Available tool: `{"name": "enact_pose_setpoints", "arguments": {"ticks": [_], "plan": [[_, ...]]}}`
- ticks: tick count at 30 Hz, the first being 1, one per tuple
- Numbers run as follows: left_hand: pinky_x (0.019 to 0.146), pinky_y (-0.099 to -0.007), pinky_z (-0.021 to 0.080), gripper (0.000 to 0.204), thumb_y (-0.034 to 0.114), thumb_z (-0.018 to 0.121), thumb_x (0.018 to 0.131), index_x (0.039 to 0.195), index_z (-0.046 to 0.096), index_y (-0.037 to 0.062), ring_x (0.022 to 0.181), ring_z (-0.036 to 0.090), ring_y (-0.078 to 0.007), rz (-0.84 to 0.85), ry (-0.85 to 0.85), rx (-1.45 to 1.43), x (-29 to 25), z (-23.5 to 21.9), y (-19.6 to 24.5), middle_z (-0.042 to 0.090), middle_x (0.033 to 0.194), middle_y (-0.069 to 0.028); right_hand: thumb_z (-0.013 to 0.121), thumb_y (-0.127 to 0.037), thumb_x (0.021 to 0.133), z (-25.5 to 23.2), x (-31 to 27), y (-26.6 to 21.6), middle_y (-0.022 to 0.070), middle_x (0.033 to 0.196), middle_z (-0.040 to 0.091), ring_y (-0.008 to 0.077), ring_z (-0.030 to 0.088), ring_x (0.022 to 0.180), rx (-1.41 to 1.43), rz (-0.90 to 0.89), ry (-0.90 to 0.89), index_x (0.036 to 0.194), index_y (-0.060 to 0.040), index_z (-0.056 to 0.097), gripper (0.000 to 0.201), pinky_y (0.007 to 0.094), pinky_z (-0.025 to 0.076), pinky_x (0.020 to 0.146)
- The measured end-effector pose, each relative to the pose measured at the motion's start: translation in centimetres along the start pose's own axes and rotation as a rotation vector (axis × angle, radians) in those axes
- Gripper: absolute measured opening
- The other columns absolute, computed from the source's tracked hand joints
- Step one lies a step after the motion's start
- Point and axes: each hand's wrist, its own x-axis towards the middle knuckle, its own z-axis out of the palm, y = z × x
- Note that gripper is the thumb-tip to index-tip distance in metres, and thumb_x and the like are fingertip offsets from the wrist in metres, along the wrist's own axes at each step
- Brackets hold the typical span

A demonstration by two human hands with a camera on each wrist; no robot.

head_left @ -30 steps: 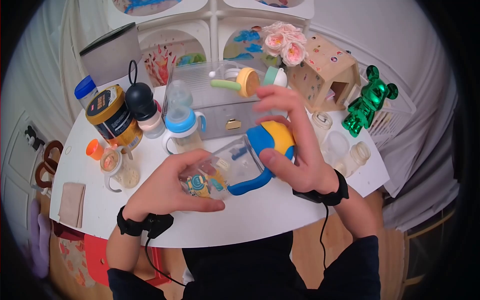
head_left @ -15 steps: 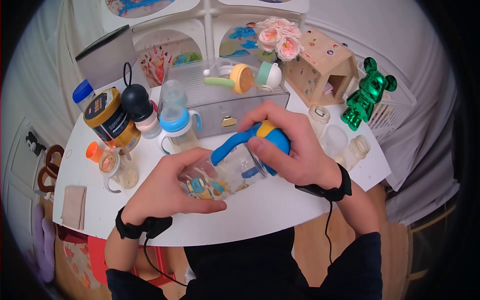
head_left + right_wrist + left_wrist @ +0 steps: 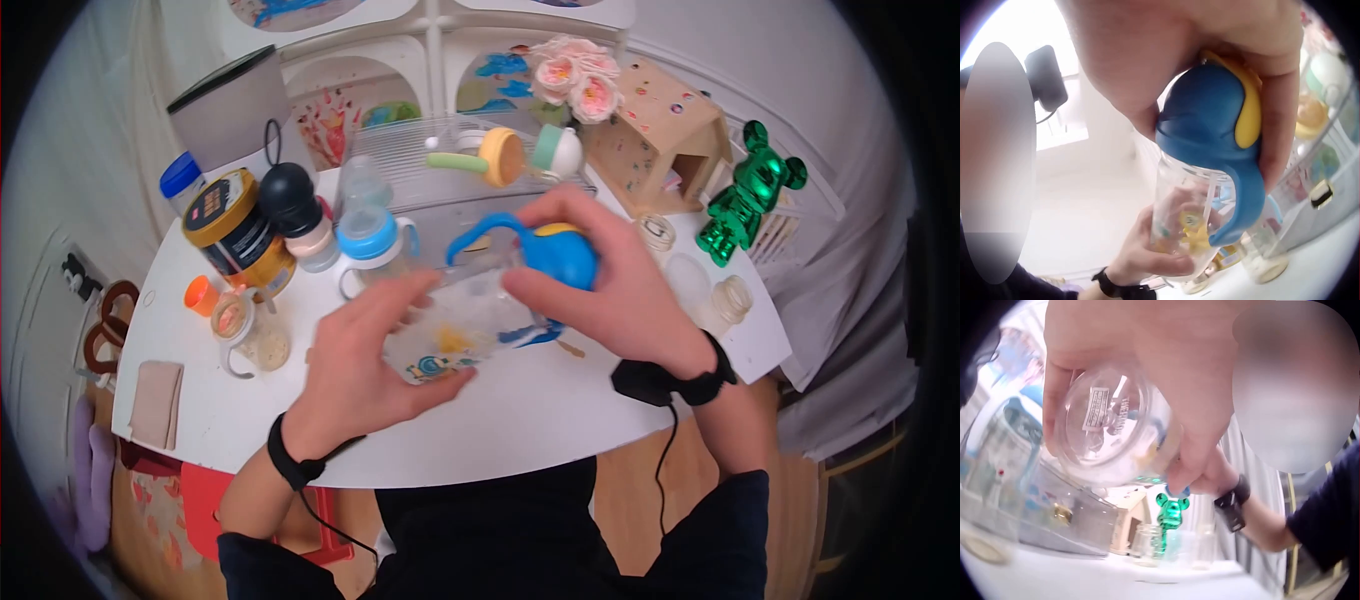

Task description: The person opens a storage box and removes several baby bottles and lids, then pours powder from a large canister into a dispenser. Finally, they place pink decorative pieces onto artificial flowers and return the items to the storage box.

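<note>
Both hands hold a clear sippy cup (image 3: 452, 325) with printed cartoon figures, tilted above the table. Around its lower body curl the fingers and thumb of my left hand (image 3: 362, 350); the left wrist view looks onto the round cup base (image 3: 1104, 428). My right hand (image 3: 615, 285) grips the blue lid (image 3: 1200, 112), thumb on one side and fingers on the other. A yellow flap (image 3: 1249, 115) sits on the lid, and a curved blue handle (image 3: 1247, 206) hangs from it. Inside the transparent body a thin straw (image 3: 1212, 190) shows.
Behind the cup stand a blue-topped bottle (image 3: 370, 235), a black-capped bottle (image 3: 290, 200) and a tub (image 3: 235, 230). A handled bottle (image 3: 260, 340) is at left. Lids lie on a clear box (image 3: 400, 150). At right are glass jars (image 3: 730, 300) and a green bear figure (image 3: 750, 195).
The right hand has gone from loosely spread fingers to a grip on the lid. The lid's handle has swung from the cup's near side to its upper side. The left hand keeps hold of the body.
</note>
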Motion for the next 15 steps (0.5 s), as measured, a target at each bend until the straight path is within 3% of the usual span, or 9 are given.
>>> {"name": "enact_pose_setpoints", "arguments": {"ticks": [3,4,7,8,10,12,15], "plan": [[0.102,-0.0400,0.051,0.079,0.036,0.105,0.069,0.135,0.074,0.0065,0.115,0.059,-0.0292,0.159,0.066,0.098,-0.2,0.3,-1.3,0.071,0.124,-0.0092,0.092,-0.024,0.088,-0.8,0.1,-0.1,0.0076,0.103,0.074,0.0147,0.071,0.081,0.047,-0.215,0.143,0.121,-0.0053,0.067,0.045,0.0315,0.056,0.073],[0.107,-0.0403,0.045,0.081,0.040,0.105,0.068,0.135,0.074,0.0059,0.119,0.053,-0.0296,0.145,0.079,0.138,-0.2,0.3,-1.1,0.066,0.122,-0.0097,0.092,-0.023,0.087,-1.1,0.2,-0.5,0.0076,0.103,0.074,0.0147,0.071,0.082,0.018,-0.216,0.127,0.120,-0.0052,0.068,0.045,0.0310,0.056,0.074],[0.105,-0.0398,0.045,0.083,0.042,0.106,0.067,0.135,0.074,0.0060,0.116,0.051,-0.0288,0.024,0.025,0.064,0.2,0.9,-1.2,0.062,0.120,-0.0099,0.092,-0.021,0.085,-1.7,-0.1,-1.9,0.0069,0.102,0.074,0.0143,0.070,0.085,-0.111,-0.241,0.088,0.119,-0.0049,0.068,0.044,0.0300,0.056,0.077],[0.101,-0.0416,0.050,0.081,0.044,0.104,0.070,0.135,0.073,0.0053,0.114,0.059,-0.0315,0.071,0.041,0.154,0.1,0.3,-1.4,0.064,0.117,-0.0116,0.092,-0.020,0.084,-1.6,-0.1,-2.1,0.0064,0.102,0.073,0.0140,0.070,0.087,-0.175,-0.272,0.086,0.118,-0.0046,0.069,0.044,0.0299,0.056,0.078],[0.096,-0.0436,0.055,0.078,0.043,0.101,0.074,0.135,0.072,0.0047,0.111,0.065,-0.0340,0.012,-0.017,0.125,0.2,1.7,-1.0,0.066,0.116,-0.0140,0.092,-0.017,0.082,-1.9,0.0,-2.3,0.0040,0.102,0.072,0.0122,0.068,0.090,-0.324,-0.341,0.117,0.114,-0.0032,0.069,0.042,0.0293,0.055,0.079],[0.088,-0.0474,0.060,0.072,0.041,0.096,0.081,0.135,0.067,0.0036,0.106,0.073,-0.0390,0.017,-0.088,0.049,0.4,2.8,-1.9,0.070,0.114,-0.0188,0.091,-0.016,0.081,-2.1,0.2,-3.3,0.0043,0.102,0.071,0.0117,0.067,0.090,-0.197,-0.268,0.193,0.114,-0.0026,0.069,0.042,0.0283,0.054,0.079],[0.088,-0.0444,0.060,0.072,0.044,0.096,0.081,0.133,0.065,0.0045,0.105,0.073,-0.0359,-0.083,-0.162,0.099,0.5,3.8,-2.7,0.071,0.114,-0.0166,0.085,-0.020,0.087,-2.5,0.6,-6.1,0.0041,0.104,0.070,0.0099,0.066,0.091,-0.211,-0.247,0.268,0.115,-0.0034,0.068,0.037,0.0252,0.054,0.077]]}}
